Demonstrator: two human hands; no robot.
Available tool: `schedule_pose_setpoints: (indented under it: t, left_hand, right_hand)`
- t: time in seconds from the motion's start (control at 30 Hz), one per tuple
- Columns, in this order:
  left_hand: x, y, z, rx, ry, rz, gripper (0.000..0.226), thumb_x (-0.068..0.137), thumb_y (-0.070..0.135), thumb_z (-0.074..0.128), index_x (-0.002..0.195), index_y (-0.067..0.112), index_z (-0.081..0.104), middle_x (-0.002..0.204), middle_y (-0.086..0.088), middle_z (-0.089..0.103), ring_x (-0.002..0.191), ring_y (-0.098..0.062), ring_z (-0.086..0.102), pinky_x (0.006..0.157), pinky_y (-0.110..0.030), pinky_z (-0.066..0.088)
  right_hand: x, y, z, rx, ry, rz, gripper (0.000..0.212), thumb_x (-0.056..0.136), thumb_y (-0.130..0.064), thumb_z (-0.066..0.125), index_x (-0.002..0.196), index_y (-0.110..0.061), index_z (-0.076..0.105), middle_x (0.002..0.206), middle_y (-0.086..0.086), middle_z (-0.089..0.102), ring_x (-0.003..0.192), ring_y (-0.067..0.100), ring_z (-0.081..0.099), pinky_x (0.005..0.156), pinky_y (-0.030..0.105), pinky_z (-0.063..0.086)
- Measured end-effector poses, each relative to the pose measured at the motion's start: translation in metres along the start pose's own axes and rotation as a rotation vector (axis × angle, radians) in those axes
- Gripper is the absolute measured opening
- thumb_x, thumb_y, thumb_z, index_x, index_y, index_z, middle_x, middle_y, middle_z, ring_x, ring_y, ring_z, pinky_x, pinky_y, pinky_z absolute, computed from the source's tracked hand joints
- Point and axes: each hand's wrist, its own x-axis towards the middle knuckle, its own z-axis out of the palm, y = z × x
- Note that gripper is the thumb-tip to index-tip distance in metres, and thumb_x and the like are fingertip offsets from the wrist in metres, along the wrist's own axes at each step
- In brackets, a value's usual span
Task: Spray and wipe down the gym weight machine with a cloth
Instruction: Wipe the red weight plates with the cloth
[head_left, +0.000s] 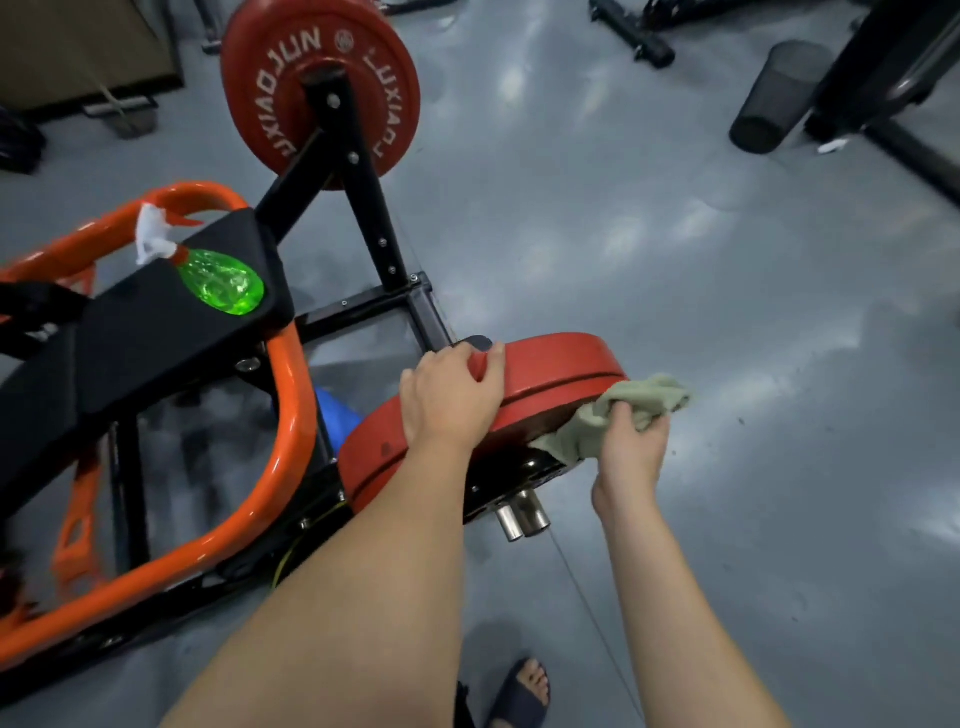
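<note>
Hands: left hand (452, 395) is clamped over the rim of the near plate (561, 364), with fingers and thumb curled round its top edge. The right hand (631, 441) grips a bunched cloth (639, 402), fingers closed into the fabric.
Cloth: pale green and crumpled, it is pressed against the outer face of the near plate at its right-hand edge. One tail hangs down toward the black hub.
Near plate: red, seen almost edge-on, and mounted on the weight machine's loading arm. Two steel sleeve ends (522, 514) project just below it.
Machine frame: the orange tubing (291, 415) loops round a black seat pad (156, 322). Black uprights run from there to the far plate (319, 88), which is also red.
Spray bottle: the green spray bottle (221, 280) lies on its side on the seat pad, white trigger head toward the orange tube. It is well apart from both hands.
Surrounds: the grey floor (675, 234) is glossy. A black mesh bin (774, 98) stands well apart at upper right. A sandalled foot (524, 691) shows at the bottom edge.
Step in hand: wiping, judged from the grip. One hand steadies the plate while the other works the cloth over its face (no wet film can be made out on the plate).
Next move: judged to call for carrying the cloth round the remaining face and rim with the steadying hand kept firm. The hub and sleeve ends would follow. The far plate, frame and pad would need the bottle fetched from the pad.
</note>
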Motion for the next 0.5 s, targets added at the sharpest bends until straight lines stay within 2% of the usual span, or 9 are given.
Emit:
schedule_pose_setpoints:
  t: [0.07, 0.13, 0.2, 0.27, 0.33, 0.37, 0.43, 0.5]
  left_hand:
    - [0.001, -0.004, 0.001, -0.009, 0.015, -0.011, 0.051, 0.101, 0.063, 0.036, 0.101, 0.026, 0.072, 0.102, 0.003, 0.072, 0.106, -0.023, 0.06, 0.096, -0.039, 0.036]
    - [0.002, -0.005, 0.0, -0.022, 0.026, -0.018, 0.051, 0.101, 0.062, 0.038, 0.099, 0.025, 0.073, 0.1, 0.002, 0.072, 0.104, -0.024, 0.06, 0.096, -0.04, 0.037]
    - [0.004, -0.006, -0.001, -0.032, 0.02, -0.031, 0.05, 0.101, 0.061, 0.038, 0.097, 0.025, 0.072, 0.098, 0.002, 0.072, 0.102, -0.023, 0.06, 0.096, -0.04, 0.038]
    - [0.004, -0.005, -0.001, -0.034, 0.02, -0.036, 0.05, 0.101, 0.061, 0.038, 0.095, 0.025, 0.072, 0.096, 0.002, 0.071, 0.101, -0.024, 0.06, 0.095, -0.039, 0.038]
    - [0.005, -0.003, 0.001, -0.037, 0.027, -0.041, 0.05, 0.101, 0.061, 0.038, 0.093, 0.025, 0.071, 0.095, 0.002, 0.071, 0.101, -0.023, 0.059, 0.096, -0.039, 0.038]
    - [0.005, -0.003, 0.002, -0.036, 0.027, -0.045, 0.05, 0.1, 0.061, 0.038, 0.093, 0.025, 0.071, 0.095, 0.002, 0.071, 0.101, -0.023, 0.059, 0.096, -0.039, 0.038]
    - [0.007, -0.004, 0.002, -0.031, 0.011, -0.053, 0.049, 0.101, 0.061, 0.038, 0.093, 0.025, 0.07, 0.096, 0.001, 0.07, 0.102, -0.023, 0.058, 0.097, -0.039, 0.037]
    - [0.007, -0.003, 0.0, -0.024, -0.003, -0.061, 0.048, 0.101, 0.061, 0.038, 0.094, 0.025, 0.07, 0.097, 0.001, 0.07, 0.102, -0.023, 0.058, 0.097, -0.038, 0.036]
  right_hand:
    - [-0.016, 0.014, 0.014, -0.085, -0.057, 0.008, 0.045, 0.084, -0.034, 0.052, 0.128, -0.037, 0.051, 0.13, -0.011, 0.063, 0.115, 0.01, 0.061, 0.107, 0.037, 0.045]
    - [-0.051, 0.035, 0.026, -0.111, -0.148, 0.017, 0.038, 0.075, -0.043, 0.048, 0.109, -0.029, 0.057, 0.119, 0.001, 0.068, 0.112, 0.022, 0.063, 0.105, 0.048, 0.047]
    - [-0.086, 0.045, 0.033, -0.086, -0.293, 0.025, 0.03, 0.076, -0.036, 0.051, 0.101, -0.022, 0.061, 0.103, 0.004, 0.07, 0.098, 0.021, 0.066, 0.098, 0.052, 0.05]
    - [-0.094, 0.05, 0.033, 0.002, -0.329, 0.084, 0.039, 0.079, -0.03, 0.053, 0.113, -0.013, 0.061, 0.107, 0.006, 0.071, 0.099, 0.02, 0.066, 0.099, 0.053, 0.051]
    - [-0.071, 0.045, 0.029, 0.04, -0.206, 0.091, 0.049, 0.081, -0.036, 0.055, 0.126, -0.019, 0.057, 0.122, 0.006, 0.068, 0.113, 0.022, 0.064, 0.105, 0.052, 0.049]
    - [-0.054, 0.04, 0.026, 0.048, -0.126, 0.076, 0.045, 0.083, -0.038, 0.056, 0.126, -0.024, 0.057, 0.125, 0.003, 0.067, 0.116, 0.019, 0.064, 0.105, 0.048, 0.049]
    - [-0.022, 0.027, 0.019, 0.142, -0.003, 0.063, 0.03, 0.092, -0.031, 0.056, 0.121, -0.024, 0.055, 0.117, -0.001, 0.068, 0.106, 0.013, 0.067, 0.094, 0.036, 0.052]
    - [-0.003, 0.017, 0.016, 0.276, 0.09, 0.127, 0.027, 0.098, -0.024, 0.055, 0.123, -0.018, 0.046, 0.112, 0.0, 0.065, 0.096, 0.012, 0.068, 0.083, 0.033, 0.052]
